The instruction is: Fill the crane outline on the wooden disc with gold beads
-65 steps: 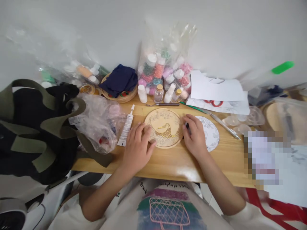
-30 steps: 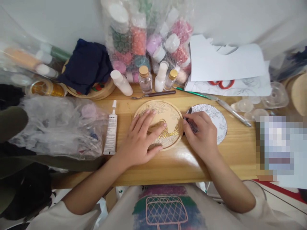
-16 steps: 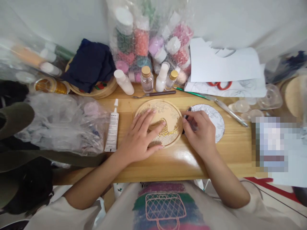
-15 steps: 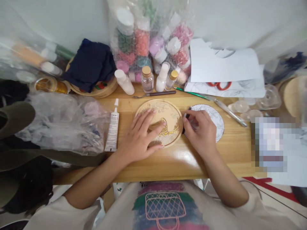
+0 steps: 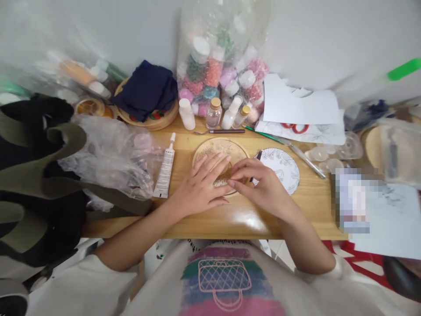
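A white glue tube [image 5: 165,171] lies just left of the left hand [image 5: 200,188], whose spread fingers press the round wooden gold-patterned disc [image 5: 215,153]. The right hand [image 5: 263,186] reaches over the disc, apparently pinching a dark thin tool [image 5: 257,156].

A pale cream T-shirt [image 5: 226,281] with short sleeves is worn, and both forearms are left bare below them. A print is carried across the chest: a band of purple on top, green and blue beneath, pink at the bottom, with a handbag outlined in pink mesh lines over it. Small dark lettering is seen near the collar, too blurred to be read. No rings, watch or bracelets are seen on the left hand [image 5: 197,191] or the right hand [image 5: 263,188].
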Tool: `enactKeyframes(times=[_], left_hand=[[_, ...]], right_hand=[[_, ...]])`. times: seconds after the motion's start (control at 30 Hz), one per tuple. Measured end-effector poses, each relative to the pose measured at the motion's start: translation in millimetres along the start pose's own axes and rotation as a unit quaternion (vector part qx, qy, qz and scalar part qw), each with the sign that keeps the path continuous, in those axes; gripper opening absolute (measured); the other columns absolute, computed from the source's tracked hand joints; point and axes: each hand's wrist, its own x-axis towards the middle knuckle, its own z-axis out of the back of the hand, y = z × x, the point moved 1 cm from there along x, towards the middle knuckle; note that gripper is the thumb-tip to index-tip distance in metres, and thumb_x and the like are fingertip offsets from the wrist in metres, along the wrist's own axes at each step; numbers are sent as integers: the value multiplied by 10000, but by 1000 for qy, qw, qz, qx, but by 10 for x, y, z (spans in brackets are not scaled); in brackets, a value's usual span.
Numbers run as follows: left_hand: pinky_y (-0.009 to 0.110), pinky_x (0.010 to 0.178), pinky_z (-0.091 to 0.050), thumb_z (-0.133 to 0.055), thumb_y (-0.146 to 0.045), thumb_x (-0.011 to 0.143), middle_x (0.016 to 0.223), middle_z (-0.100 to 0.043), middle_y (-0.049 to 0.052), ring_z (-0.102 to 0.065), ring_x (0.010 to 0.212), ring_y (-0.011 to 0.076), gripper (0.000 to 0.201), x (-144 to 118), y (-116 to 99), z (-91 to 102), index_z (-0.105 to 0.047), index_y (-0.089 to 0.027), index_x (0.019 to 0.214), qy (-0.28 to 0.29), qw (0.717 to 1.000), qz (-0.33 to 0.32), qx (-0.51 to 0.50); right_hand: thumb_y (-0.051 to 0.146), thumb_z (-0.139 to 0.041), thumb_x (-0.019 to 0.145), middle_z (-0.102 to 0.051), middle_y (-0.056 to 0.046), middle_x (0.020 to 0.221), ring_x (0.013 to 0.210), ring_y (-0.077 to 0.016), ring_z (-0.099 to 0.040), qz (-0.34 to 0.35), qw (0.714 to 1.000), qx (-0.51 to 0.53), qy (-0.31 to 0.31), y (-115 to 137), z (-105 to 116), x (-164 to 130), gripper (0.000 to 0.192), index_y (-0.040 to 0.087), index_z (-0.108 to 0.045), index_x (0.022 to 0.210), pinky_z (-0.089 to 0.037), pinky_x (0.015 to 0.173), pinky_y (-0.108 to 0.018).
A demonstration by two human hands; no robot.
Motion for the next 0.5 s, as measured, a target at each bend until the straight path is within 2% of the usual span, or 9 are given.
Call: enactKeyframes(times=[0.13,0.23,0.3,0.37,0.43,0.47,0.5], left_hand=[[578,1182,-258,-658,-474,879,1576,-352,106,-275,1479,350,375,-2,-2,0,-664,-315,1218,7,1000,1,-30],[587,1171,-272,-655,-478,882,1575,-352,122,-276,1477,360,455,-12,7,-9,-606,-320,1305,4,999,-9,-36],[589,1154,-296,-650,-471,887,1562,-360,164,-292,1470,364,547,-23,21,-14,-527,-297,1391,1,1000,-7,-22],[591,1147,-303,-636,-442,903,1546,-370,202,-313,1459,367,580,-36,44,-9,-483,-247,1428,-7,1000,9,-13],[596,1150,-293,-619,-398,919,1539,-378,210,-321,1456,365,561,-50,71,6,-474,-215,1429,-16,999,40,-12],[600,1152,-289,-611,-380,924,1538,-381,204,-319,1457,363,543,-56,84,16,-477,-213,1423,-19,998,56,-13],[604,1152,-286,-605,-368,927,1538,-384,197,-319,1457,363,529,-62,96,26,-479,-217,1418,-22,997,70,-15]], right_hand=[[283,-686,852,-686,-28,864,846,-167,-639,-1,999,38,7,28,33,34,131,220,-710,740,-516,800,-356],[335,-653,888,-676,-33,865,808,-156,-640,-1,992,118,33,131,183,-23,180,215,-673,754,-530,746,-335],[355,-637,902,-668,-31,841,773,-153,-638,8,985,164,44,181,358,-175,213,218,-641,740,-533,709,-325],[358,-630,904,-639,-13,729,692,-147,-618,3,983,168,76,161,545,-471,234,223,-613,713,-520,626,-296],[376,-597,915,-623,-9,671,603,-143,-599,-105,975,107,166,33,685,-915,250,228,-615,714,-511,551,-281],[413,-613,891,-615,-9,628,553,-151,-588,-176,966,40,185,-63,741,-1174,278,231,-616,681,-499,509,-284],[467,-656,835,-583,-3,551,480,-159,-563,-241,957,-47,153,-166,796,-1435,333,236,-592,605,-467,442,-285]])
